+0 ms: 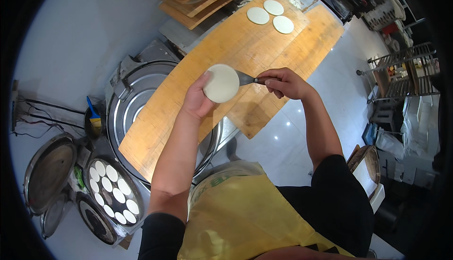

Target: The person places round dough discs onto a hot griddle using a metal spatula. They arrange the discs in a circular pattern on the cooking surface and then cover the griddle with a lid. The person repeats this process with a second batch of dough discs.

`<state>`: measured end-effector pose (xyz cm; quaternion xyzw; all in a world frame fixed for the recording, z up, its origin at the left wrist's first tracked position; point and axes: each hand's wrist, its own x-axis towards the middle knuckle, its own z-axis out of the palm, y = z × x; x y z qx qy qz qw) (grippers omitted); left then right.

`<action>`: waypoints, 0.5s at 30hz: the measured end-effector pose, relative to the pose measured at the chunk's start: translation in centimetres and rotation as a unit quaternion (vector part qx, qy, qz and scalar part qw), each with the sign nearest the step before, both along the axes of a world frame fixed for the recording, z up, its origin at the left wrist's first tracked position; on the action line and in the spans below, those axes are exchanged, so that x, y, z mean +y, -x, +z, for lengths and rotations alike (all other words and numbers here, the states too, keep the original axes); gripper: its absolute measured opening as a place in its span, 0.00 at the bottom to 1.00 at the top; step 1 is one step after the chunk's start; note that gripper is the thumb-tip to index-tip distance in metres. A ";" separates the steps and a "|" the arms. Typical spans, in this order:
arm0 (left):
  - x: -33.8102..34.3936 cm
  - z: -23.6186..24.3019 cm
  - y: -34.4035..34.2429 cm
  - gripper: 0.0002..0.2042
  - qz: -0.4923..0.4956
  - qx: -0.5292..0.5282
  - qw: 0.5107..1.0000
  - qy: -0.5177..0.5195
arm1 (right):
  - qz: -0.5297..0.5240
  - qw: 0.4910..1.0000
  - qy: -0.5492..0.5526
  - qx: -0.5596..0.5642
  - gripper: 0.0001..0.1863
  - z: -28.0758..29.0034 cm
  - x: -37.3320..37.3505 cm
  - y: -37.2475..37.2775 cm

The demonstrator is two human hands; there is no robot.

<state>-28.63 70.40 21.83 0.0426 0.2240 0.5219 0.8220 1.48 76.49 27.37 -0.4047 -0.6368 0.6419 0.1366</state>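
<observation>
A round, flat disc of pale dough [222,84] rests on my left hand [196,97], which holds it by its left edge above a wooden board. In my right hand [287,83] is a spatula [246,78], gripped by its dark handle. The metal blade reaches the disc's right edge; whether its tip lies under the dough is hidden. Farther off on the wooden board [207,54] lie three more dough discs [258,16], close together.
At the lower left, a round griddle [112,191] carries several white discs, its lid [50,167] raised. A large round metal pan [141,90] sits under the board's left side. Stacked wooden boards [188,2] stand at the back; a metal rack [406,71] is at right.
</observation>
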 end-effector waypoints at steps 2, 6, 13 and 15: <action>-0.3 -1.2 -1.3 0.20 0.046 0.134 0.990 0.008 | -0.047 0.998 -0.037 -0.008 0.14 0.2 -0.5 -0.6; -1.1 -1.3 -1.4 0.20 0.073 0.163 0.982 0.065 | -0.308 0.950 0.006 0.057 0.15 -3.9 0.7 -5.5; -10.5 -1.0 6.3 0.21 0.080 0.247 0.963 0.071 | -0.507 0.837 0.152 0.138 0.10 -16.0 12.9 -14.7; -14.8 -0.4 8.8 0.23 0.099 0.264 0.954 0.103 | -0.508 0.838 0.134 0.148 0.12 -17.2 16.9 -13.7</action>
